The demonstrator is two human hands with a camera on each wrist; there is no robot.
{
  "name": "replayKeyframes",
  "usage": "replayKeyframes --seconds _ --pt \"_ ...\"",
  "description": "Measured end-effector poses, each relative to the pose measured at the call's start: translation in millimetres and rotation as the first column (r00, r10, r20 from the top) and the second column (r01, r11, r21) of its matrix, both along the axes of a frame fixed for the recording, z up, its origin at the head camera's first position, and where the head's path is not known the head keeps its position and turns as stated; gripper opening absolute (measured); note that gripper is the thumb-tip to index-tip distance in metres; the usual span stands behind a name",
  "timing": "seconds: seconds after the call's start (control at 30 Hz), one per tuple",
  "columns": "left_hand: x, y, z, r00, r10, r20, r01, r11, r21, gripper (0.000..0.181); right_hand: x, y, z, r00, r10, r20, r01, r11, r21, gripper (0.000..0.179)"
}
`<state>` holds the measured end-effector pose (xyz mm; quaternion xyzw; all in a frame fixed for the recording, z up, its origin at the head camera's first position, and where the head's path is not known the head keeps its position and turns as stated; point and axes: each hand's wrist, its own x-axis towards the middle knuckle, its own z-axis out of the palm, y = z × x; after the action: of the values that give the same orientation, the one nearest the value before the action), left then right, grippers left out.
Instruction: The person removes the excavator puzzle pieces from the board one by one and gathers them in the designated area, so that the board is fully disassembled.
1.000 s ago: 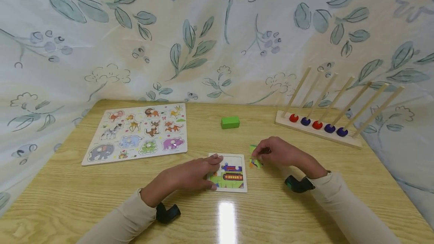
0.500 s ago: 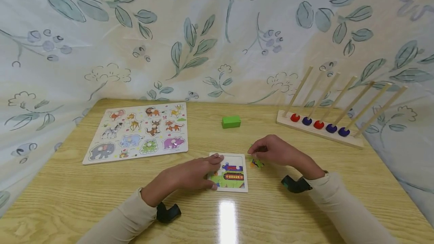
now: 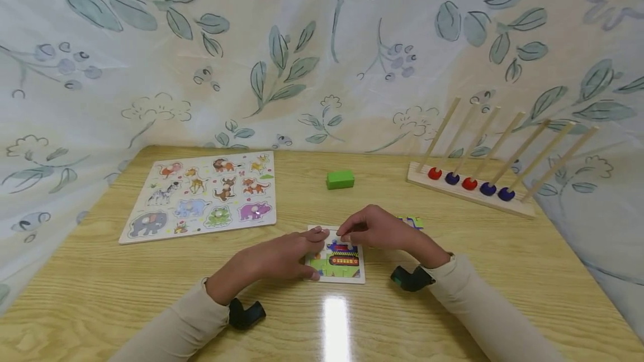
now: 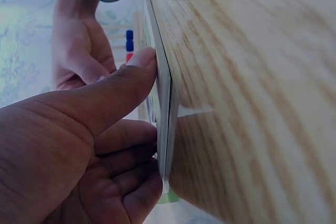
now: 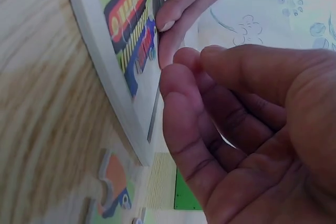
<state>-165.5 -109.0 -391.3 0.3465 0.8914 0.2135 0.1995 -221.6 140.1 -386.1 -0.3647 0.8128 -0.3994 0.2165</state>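
A small white-framed jigsaw puzzle (image 3: 344,279), showing a tracked vehicle in red, blue and yellow on green, lies flat on the table. My left hand (image 3: 282,258) rests on its left side, thumb and fingers spread apart on the frame. Over the top right of the puzzle hovers my right hand (image 3: 384,230). In the right wrist view its thumb and index fingertips come together; I cannot tell whether a piece sits between them. One loose puzzle piece (image 3: 412,221) shows behind that hand. Near the frame's corner lies an orange, green and blue piece (image 5: 116,182).
An animal peg puzzle board (image 3: 201,197) lies at the left. Behind the jigsaw is a green block (image 3: 340,179). A wooden peg rack (image 3: 473,194) with red and blue beads stands at the back right. Floral cloth (image 3: 322,55) hangs behind the table.
My right hand has moved left from the loose pieces to above the puzzle, uncovering a piece behind it. My left hand has stayed on the frame.
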Motion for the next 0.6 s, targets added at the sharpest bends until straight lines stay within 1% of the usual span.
replayKeyframes --seconds 0.17,0.4,0.6 --pt "-0.3 0.9 0.1 1.000 0.000 -0.005 0.000 1.000 -0.005 0.064 1.8 -2.1 0.7 0.999 0.001 0.034 -0.001 1.000 0.001 0.016" --pt "0.2 0.8 0.1 1.000 0.002 -0.003 -0.002 1.000 0.001 0.064 3.7 0.6 -0.5 0.993 0.009 0.116 -0.008 1.000 -0.010 0.019" --pt "0.6 1.0 1.1 1.000 0.008 0.005 -0.008 1.000 0.008 0.066 4.9 4.2 -2.7 0.990 -0.010 0.138 0.012 1.000 -0.013 0.024"
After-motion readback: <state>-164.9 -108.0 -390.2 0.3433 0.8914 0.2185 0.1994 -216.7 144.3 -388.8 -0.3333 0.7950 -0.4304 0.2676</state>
